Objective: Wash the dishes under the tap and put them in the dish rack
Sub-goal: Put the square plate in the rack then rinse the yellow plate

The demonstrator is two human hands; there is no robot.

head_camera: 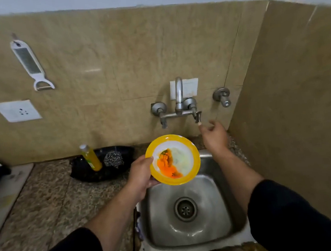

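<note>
A yellow-rimmed white plate (185, 145) smeared with orange food hangs over the back of the steel sink (215, 218). My left hand (141, 175) grips its left edge, thumb on the rim. My right hand (213, 135) is stretched toward the wall, a fingertip touching the right tap handle (198, 116) of the tap (178, 95). The rest of its fingers are loosely spread. No water runs from the spout. No dish rack is in view.
A black tray (83, 170) on the granite counter holds a yellow soap bottle (91, 157) and a steel scrubber (113, 159). A second valve (222, 95) sticks out right of the tap. A side wall stands close on the right. A peeler (30, 65) hangs on the tiles.
</note>
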